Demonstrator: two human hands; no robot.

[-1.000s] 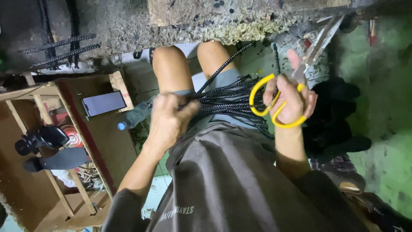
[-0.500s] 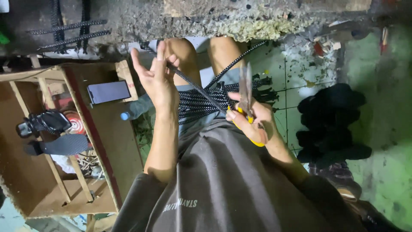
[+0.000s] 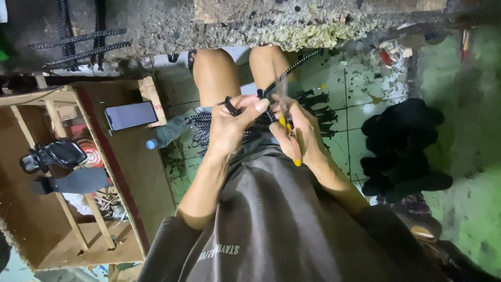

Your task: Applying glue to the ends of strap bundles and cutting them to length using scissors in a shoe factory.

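Note:
My left hand (image 3: 232,125) pinches a black braided strap (image 3: 292,68) between thumb and fingers, just above my lap. The strap runs up and away over my right knee. My right hand (image 3: 300,133) grips yellow-handled scissors (image 3: 285,112), blades pointing up and touching the strap beside my left fingertips. A pile of cut black strap pieces (image 3: 209,130) lies across my lap under both hands, with more (image 3: 318,107) spread to the right.
A wooden shelf unit (image 3: 130,172) stands at my left, with a dark phone (image 3: 130,115) on top and sandals (image 3: 68,180) inside. A plastic bottle (image 3: 167,136) lies by my thigh. A rough concrete ledge (image 3: 261,23) runs ahead. Black footwear (image 3: 402,146) sits on green floor tiles at right.
My right hand brought the scissors down from the raised position to the lap. My left hand lowered and closed on the strap, meeting the scissor blades.

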